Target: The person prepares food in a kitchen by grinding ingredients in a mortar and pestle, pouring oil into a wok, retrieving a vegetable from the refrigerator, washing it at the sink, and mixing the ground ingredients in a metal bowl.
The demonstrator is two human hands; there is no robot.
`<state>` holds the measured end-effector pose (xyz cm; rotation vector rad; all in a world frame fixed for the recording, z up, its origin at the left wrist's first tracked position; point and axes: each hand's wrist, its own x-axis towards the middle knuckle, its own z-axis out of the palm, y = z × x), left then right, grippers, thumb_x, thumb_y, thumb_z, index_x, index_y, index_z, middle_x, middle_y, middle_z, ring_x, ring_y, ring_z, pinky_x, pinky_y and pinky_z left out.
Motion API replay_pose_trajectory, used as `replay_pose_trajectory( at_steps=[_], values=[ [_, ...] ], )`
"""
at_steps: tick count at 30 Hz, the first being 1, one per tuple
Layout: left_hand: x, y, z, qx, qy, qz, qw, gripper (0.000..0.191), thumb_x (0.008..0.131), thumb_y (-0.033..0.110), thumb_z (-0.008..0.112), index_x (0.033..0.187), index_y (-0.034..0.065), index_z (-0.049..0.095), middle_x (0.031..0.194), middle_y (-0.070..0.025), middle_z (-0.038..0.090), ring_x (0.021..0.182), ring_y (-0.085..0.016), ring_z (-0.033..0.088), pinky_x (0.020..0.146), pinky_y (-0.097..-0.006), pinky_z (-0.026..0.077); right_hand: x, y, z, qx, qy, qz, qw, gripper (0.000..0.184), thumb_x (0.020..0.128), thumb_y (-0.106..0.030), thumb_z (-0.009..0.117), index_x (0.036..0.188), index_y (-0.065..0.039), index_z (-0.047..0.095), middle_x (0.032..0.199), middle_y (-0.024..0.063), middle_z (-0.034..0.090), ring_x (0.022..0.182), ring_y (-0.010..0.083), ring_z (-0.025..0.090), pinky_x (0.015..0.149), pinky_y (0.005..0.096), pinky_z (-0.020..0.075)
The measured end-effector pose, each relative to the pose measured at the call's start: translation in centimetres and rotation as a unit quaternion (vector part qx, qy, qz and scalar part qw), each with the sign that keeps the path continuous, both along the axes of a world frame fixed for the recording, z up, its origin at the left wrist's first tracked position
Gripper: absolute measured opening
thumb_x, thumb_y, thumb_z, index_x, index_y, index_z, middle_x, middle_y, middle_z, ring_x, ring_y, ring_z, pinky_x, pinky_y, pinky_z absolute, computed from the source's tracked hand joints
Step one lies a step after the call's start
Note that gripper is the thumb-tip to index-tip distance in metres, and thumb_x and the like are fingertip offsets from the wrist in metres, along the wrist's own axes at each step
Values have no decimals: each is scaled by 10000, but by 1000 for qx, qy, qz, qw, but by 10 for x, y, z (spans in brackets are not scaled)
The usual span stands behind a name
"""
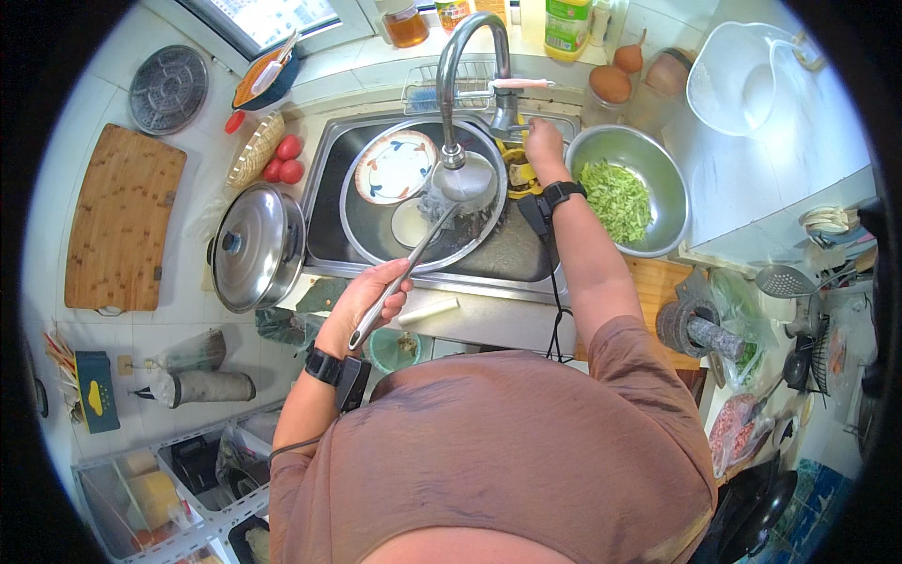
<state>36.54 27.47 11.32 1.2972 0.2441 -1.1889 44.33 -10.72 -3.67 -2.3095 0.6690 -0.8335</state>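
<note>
My left hand (372, 299) grips the long metal handle of a ladle (465, 178). The ladle's head lies right under the spout of the chrome faucet (445, 77), with water running off it. My right hand (546, 146) is closed around the faucet's lever (520, 127). Below, a round metal basin (347, 211) stands in the stainless steel sink (320, 183). In the basin are a white plate (396, 168) with a painted leaf pattern and a small white bowl (410, 224), partly hidden by splashing water.
Right of the sink sits a metal bowl (673, 204) of chopped green vegetable (614, 203). A lidded pot (255, 247) and several tomatoes (290, 170) are on the left. Yellow tools (521, 176) lie behind my right wrist. A stone mortar (680, 328) stands at right.
</note>
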Motion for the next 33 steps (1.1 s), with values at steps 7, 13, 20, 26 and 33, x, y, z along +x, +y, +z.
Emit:
replay_pose_trajectory(
  at_steps=[7,13,20,26,33],
  values=[
    [-6,8,6,156,-201,-93,963,414,923,220,585,1278,25,499,700,-11,550,436,-66,457,361,-222,360,8,-13,4,10,1,1,1000,206,781,-68,530,915,-8,674,878,237,653,863,417,621,769,471,490],
    [-14,50,-14,273,-629,-200,699,468,845,173,639,1293,86,539,785,-147,636,661,-312,631,557,-399,489,4,-7,23,56,25,-49,997,260,802,-124,570,1019,10,622,876,255,649,866,421,623,775,480,489],
    [-24,108,-26,481,-651,-266,524,463,847,223,631,1256,83,464,1013,-170,606,827,-380,624,671,-472,508,-89,88,62,-133,-16,-25,991,492,773,-175,688,1199,-19,500,997,189,561,933,358,551,776,464,443],
    [-23,162,-53,436,-709,-235,502,351,890,232,581,1165,30,498,1005,-169,580,810,-394,615,674,-481,508,-201,186,60,-162,-55,114,979,466,748,-41,592,1208,-57,516,876,138,567,926,327,531,793,488,381],
    [-22,207,-91,404,-723,-211,519,327,871,205,602,1132,25,522,1051,-202,582,928,-414,584,758,-483,484,-340,270,43,-76,246,116,959,752,777,-206,677,1438,-129,327,1476,136,323,1390,393,221,1061,661,205]
  ],
)
